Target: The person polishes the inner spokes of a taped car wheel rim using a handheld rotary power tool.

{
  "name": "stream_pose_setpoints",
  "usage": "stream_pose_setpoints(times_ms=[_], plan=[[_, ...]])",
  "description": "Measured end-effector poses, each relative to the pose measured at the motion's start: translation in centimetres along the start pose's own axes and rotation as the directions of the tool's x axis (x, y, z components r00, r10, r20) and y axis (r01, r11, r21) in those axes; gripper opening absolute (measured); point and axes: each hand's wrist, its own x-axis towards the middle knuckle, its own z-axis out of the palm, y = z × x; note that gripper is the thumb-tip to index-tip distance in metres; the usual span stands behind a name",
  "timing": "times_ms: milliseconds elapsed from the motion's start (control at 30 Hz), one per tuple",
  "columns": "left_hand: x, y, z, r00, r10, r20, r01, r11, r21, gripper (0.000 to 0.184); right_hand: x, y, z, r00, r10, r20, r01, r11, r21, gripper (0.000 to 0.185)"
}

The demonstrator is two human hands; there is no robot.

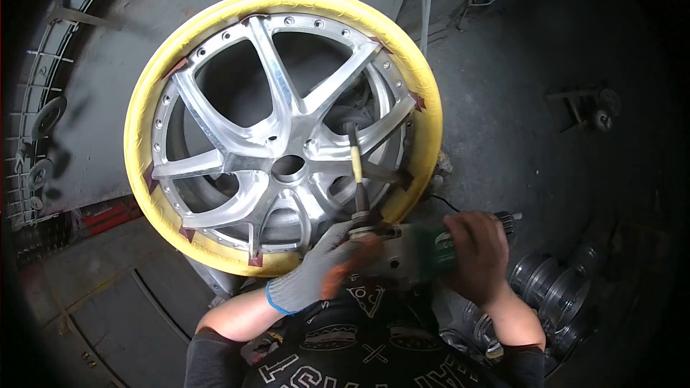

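Observation:
My left hand (323, 271), in a grey glove with orange on the fingers, is closed around the front of a green-bodied angle grinder (433, 246). On the rear of its body my right hand (480, 255) is wrapped, bare and smeared by motion. From the grinder's head a long spindle (356, 162) with a yellow section points away over a spoke. Its dark tip (351, 129) overlaps the wheel; I cannot tell whether it touches. The silver alloy wheel (280, 118) lies face up, its outer lip covered in yellow tape (147, 79), with dark red patches at the spoke ends.
Stacked shiny metal rings or rims (553, 291) lie at lower right. A wire rack (36, 93) with discs hangs on the left. A cable (444, 202) runs behind the grinder. White cords (425, 0) and a small wheeled object (593, 111) are farther off.

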Motion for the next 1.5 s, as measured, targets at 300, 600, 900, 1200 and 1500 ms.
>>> stream_pose_setpoints(times_ms=[300,600,900,1200,1500], plan=[[5.7,1.3,8.3,0.985,0.002,-0.170,-0.032,0.985,-0.169,0.048,2.8,7.5,-3.7,0.999,0.004,0.053,-0.002,1.000,-0.028,0.072],[7.9,5.2,12.9,0.938,-0.297,-0.178,0.184,0.862,-0.472,0.056,5.7,12.9,-4.7,0.988,-0.061,0.141,0.062,0.998,-0.005,0.070],[6.4,-0.2,10.3,0.952,0.008,-0.306,-0.107,0.945,-0.308,0.039,4.3,11.4,-3.6,0.970,-0.164,0.179,0.162,0.986,0.030,0.055],[3.6,-7.3,1.5,0.974,0.227,0.001,-0.199,0.856,-0.478,0.047,1.5,5.0,-1.9,0.972,-0.108,0.210,0.120,0.992,-0.046,0.050],[0.9,-8.8,-6.5,0.978,0.201,0.055,-0.184,0.956,-0.229,0.041,0.5,-2.4,1.3,0.992,-0.048,0.113,0.063,0.989,-0.132,0.041]])
